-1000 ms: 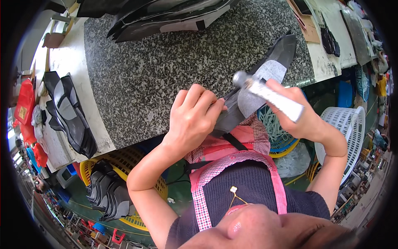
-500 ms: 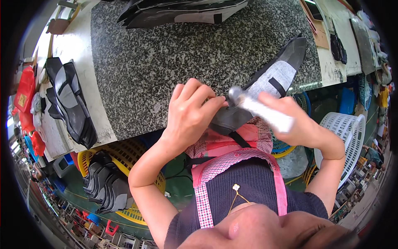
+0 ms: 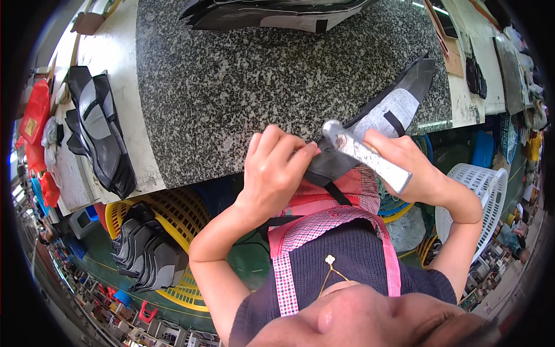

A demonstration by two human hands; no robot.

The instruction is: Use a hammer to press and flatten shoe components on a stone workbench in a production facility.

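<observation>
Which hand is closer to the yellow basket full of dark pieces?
Left. The left hand presses the dark piece at the granite edge, up and right of the yellow basket. The right hand, gripping the metal tool, is farther right.

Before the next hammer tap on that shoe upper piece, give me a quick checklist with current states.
1. Left hand pinning the grey and black shoe upper piece at the near edge of the granite slab: ok.
2. Right hand gripping the metal hammer by its handle: ok.
3. Hammer head raised off the piece: cannot tell.
4. Left fingertips apart from the hammer head: not ok, they sit right beside it.
5. Piece lying flat on the slab: not ok, its near end hangs over the edge.
6. Slab around the piece free of the stacked uppers: ok.
</observation>
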